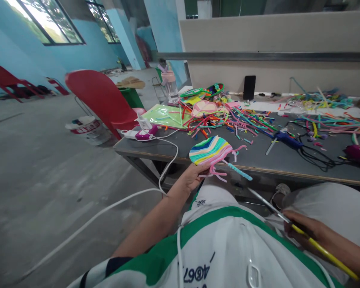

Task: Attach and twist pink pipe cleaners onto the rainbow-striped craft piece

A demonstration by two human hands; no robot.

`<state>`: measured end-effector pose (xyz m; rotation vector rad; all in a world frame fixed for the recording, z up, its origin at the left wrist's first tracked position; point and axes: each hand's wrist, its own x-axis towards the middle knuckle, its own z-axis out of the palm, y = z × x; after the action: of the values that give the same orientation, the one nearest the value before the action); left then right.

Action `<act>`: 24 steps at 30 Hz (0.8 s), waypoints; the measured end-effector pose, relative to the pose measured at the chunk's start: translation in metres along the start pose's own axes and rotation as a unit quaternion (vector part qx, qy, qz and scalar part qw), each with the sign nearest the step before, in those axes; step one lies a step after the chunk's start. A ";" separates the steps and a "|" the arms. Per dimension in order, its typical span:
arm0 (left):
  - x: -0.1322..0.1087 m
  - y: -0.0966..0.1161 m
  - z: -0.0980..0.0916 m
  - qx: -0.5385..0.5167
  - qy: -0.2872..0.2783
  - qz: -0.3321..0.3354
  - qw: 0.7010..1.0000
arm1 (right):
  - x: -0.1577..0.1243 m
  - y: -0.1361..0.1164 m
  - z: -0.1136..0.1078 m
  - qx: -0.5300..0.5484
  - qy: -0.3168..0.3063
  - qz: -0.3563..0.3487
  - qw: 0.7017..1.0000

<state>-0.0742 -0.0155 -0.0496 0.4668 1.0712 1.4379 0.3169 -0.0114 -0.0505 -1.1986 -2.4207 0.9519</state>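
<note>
My left hand point(195, 176) is closed on the lower edge of a rounded, striped piece made of coloured pipe cleaners point(210, 150), held just in front of the table edge. Loose pink ends and a light blue wrapped stem point(240, 172) stick out from its right side. At the lower right, my right hand point(306, 232) is wrapped round a long pointed metal tool with a yellow handle point(327, 254). Its silver tip points up and left toward the striped piece, apart from it. Whether the tool has two blades cannot be made out.
Cut pipe cleaners point(210, 120) litter the grey table point(174, 146). A blue glue gun point(289, 140) with black cable lies at right. A dark phone point(249, 87) leans at the back. A white cord point(117, 205) runs from a power strip point(145, 133); a red chair point(99, 96) stands left.
</note>
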 end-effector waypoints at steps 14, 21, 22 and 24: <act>-0.039 0.014 0.033 0.047 -0.040 0.094 0.994 | 0.033 -0.046 -0.004 -0.155 -0.036 -0.046 0.986; -0.041 0.006 0.045 0.048 -0.046 0.108 0.992 | 0.032 -0.051 -0.004 -0.238 0.030 -0.083 0.967; -0.041 0.005 0.047 0.049 -0.046 0.110 0.992 | 0.034 -0.053 -0.003 -0.240 0.033 -0.086 0.966; -0.041 0.004 0.050 0.052 -0.050 0.116 0.991 | 0.039 -0.057 -0.002 -0.245 0.037 -0.089 0.965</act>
<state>-0.0284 -0.0369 -0.0095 0.7507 1.0405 1.5484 0.2597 -0.0048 -0.0125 -1.1036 -2.7315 0.2514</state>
